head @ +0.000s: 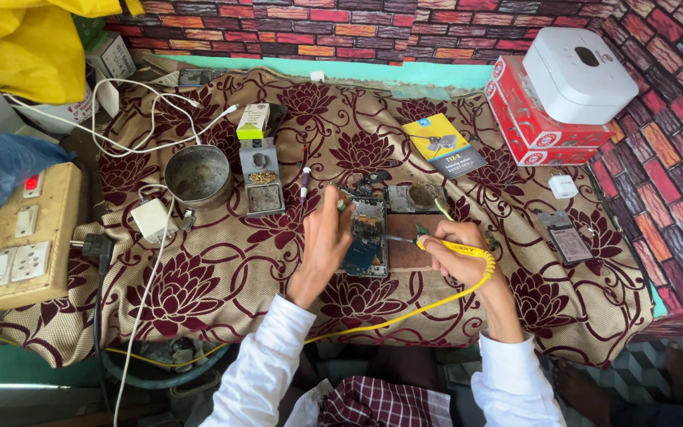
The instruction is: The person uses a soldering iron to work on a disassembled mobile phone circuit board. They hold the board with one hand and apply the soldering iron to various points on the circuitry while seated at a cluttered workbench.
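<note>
An opened phone point(367, 241), its back removed and its blue and dark circuit boards exposed, is seen lying flat near the middle of a table covered with a beige cloth patterned in maroon flowers point(223, 277). The left hand point(327, 237) is laid against the phone's left edge, and something thin, perhaps solder wire, appears to be pinched between raised fingertips, though it is too small to be identified with certainty. A yellow-handled soldering iron point(444, 247) is gripped firmly in the right hand point(458, 255), pen-fashion, with its tip directed at the board; its yellow cord is trailed back across the cloth towards the person's lap. The phone is judged to be light, stiff and fragile: the bare board and fine connectors would be damaged easily, so it is best held by its outer frame edges, never by the components. The iron is judged to be light but hot at the tip, and is properly taken only by the insulated handle. Behind the phone a metal soldering stand point(262, 178) and a round metal bowl point(198, 175) are placed, a second phone part point(565, 237) is set well apart to the right, and a switchboard point(9, 245) is fixed at the left.
</note>
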